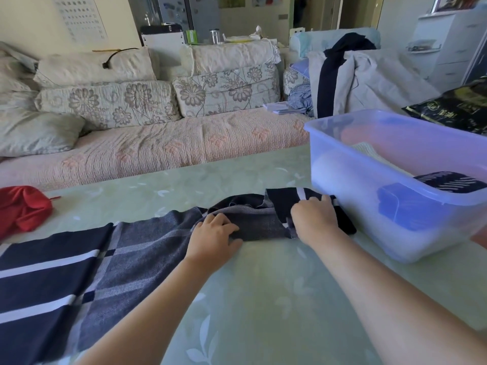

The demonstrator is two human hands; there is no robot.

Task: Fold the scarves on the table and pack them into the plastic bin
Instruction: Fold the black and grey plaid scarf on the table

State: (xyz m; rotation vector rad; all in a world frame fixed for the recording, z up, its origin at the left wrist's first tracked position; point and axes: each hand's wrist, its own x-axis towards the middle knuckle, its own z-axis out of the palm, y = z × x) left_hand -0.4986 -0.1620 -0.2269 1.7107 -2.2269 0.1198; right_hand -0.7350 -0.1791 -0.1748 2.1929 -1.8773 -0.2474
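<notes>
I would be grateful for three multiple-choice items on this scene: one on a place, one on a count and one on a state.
1. Where does the red scarf lie?
A on the sofa
B on the table, far left
C on the floor

2. How many hands touch the plaid scarf?
A none
B one
C two

3. What state is the bin in?
A lidded
B open, with folded cloth inside
C upside down

Answers:
1 B: it sits bunched on the tabletop near the left edge.
2 C: the left hand and the right hand both hold its bunched end.
3 B: no lid is on it, and folded pieces show inside.
</notes>
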